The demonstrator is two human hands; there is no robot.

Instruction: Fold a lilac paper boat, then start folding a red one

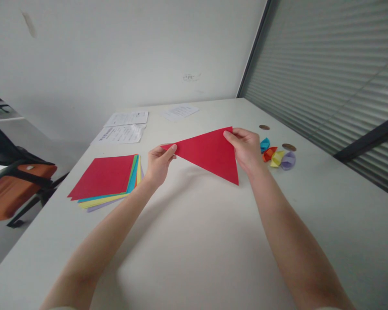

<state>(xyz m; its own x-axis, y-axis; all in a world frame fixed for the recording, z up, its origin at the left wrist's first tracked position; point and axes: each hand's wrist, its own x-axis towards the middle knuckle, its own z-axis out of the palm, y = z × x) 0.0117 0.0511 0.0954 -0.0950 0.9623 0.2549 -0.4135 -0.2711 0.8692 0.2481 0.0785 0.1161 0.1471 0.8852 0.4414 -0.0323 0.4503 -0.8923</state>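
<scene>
A red sheet of paper (210, 153), folded into a triangle, is held up above the white table between my two hands. My left hand (160, 162) pinches its narrow left corner, thumb on top. On the other side my right hand (247, 148) grips the upper right corner between thumb and fingers. The triangle's third corner points down toward the tabletop, near my right wrist. To the left of my left hand lies a fanned stack of coloured paper (105, 174), red uppermost, with green, blue, yellow and purple edges showing.
Small folded paper pieces in blue (264, 144), orange (269, 153), yellow (277, 158) and purple (288, 160) sit right of my right hand, near two round table inserts (289, 147). Printed sheets (121, 133) lie at the back left. An orange chair (22, 185) stands left; blinds (326, 73) line the right.
</scene>
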